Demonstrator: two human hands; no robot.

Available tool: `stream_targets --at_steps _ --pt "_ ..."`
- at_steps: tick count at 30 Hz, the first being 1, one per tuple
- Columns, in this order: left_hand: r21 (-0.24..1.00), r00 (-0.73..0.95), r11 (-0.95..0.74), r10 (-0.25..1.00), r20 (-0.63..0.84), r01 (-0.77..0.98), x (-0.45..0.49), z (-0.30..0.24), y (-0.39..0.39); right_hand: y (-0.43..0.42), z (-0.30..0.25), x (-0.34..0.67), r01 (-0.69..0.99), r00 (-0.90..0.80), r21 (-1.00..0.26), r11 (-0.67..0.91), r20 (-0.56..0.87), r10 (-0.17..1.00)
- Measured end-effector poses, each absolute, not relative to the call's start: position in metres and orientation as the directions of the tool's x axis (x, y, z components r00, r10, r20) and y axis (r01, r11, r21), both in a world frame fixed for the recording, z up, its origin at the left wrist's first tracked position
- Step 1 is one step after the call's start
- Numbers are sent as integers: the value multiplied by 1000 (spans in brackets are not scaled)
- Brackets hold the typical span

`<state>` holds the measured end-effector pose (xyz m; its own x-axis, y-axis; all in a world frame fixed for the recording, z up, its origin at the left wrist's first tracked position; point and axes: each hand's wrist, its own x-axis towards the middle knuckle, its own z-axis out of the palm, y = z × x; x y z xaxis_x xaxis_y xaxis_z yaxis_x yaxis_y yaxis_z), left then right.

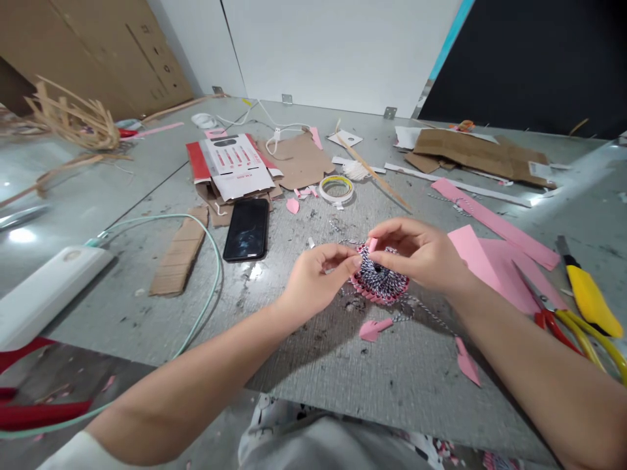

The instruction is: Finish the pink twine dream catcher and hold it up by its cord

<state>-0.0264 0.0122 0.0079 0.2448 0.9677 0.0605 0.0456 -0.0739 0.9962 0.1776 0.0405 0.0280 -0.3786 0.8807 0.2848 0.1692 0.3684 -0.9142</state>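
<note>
A round piece of coiled black-and-white cord with a pink edge [379,279] lies on the grey table under my hands. At its upper left rim, my left hand [323,271] is closed, thumb and forefinger pinching the edge. My right hand [416,254] pinches a small rolled pink paper piece [373,245] above the coil. Twisted cords trail from the coil, ending in a pink paper tassel [375,329] and another pink paper tassel [467,362]. Fingertips cover part of the coil's top rim.
Left of my hands lie a phone [246,228], a cardboard strip [179,253] and a white power bank [53,287] with a green cable. Tape [336,189] sits ahead. Pink paper [509,267], scissors [553,310] and a yellow-handled cutter [590,294] are at right.
</note>
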Motion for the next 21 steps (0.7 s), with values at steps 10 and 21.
stream_targets --at_steps 10,21 --pt "992 233 -125 966 115 28 -27 6 11 34 32 168 19 -324 -976 217 199 925" --pt "991 220 -131 968 119 40 -28 7 11 33 31 168 40 -343 -977 209 183 921"
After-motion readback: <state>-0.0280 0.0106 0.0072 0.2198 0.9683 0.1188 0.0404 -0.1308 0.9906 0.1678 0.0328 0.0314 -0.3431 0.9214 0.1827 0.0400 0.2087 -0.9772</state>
